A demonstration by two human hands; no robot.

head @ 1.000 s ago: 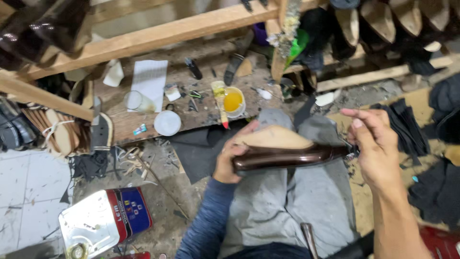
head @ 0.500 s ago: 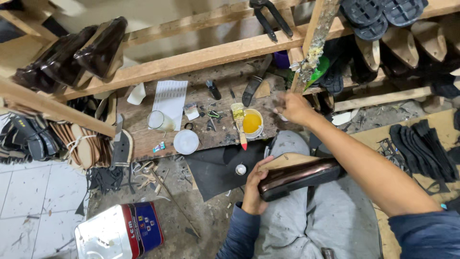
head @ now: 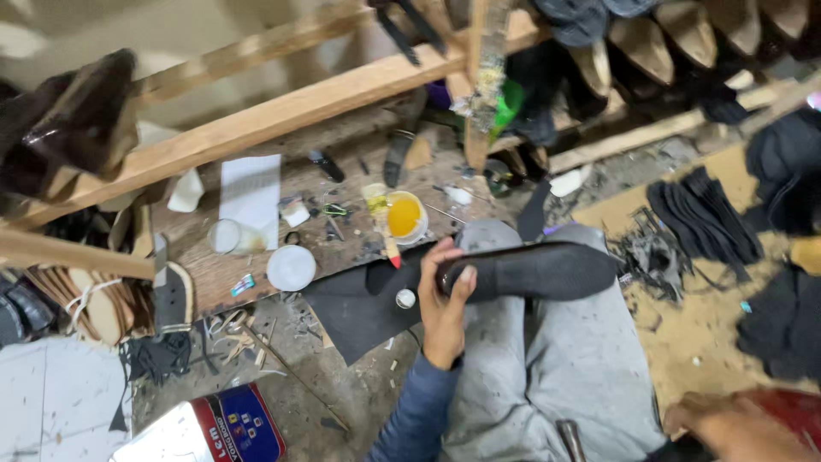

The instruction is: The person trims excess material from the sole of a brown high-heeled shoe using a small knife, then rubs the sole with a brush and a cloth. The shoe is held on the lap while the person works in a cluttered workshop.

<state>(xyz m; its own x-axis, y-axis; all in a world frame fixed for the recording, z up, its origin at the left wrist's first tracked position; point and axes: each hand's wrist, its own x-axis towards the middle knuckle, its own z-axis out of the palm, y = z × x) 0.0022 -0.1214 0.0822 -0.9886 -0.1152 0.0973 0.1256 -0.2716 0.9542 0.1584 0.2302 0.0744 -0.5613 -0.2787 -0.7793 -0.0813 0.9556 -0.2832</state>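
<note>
Black shoe (head: 534, 270) lay sole-up across lap, left hand (head: 445, 304) gripping its toe end; right hand (head: 735, 428) low at frame edge, grip unclear. Glue cup (head: 404, 217) sat near on table (head: 256, 274).

Wooden board (head: 342, 244); glue cup (head: 404, 216); lid (head: 291, 267)

my left hand (head: 446, 301) grips one end of the long black leather shoe (head: 534, 271) lying across my knees. beyond it on the low wooden bench (head: 342, 248) sits the small tub of yellow glue (head: 404, 216), with the round white lid (head: 291, 267) further left. my right hand (head: 727, 423) is low at my right side.
</note>
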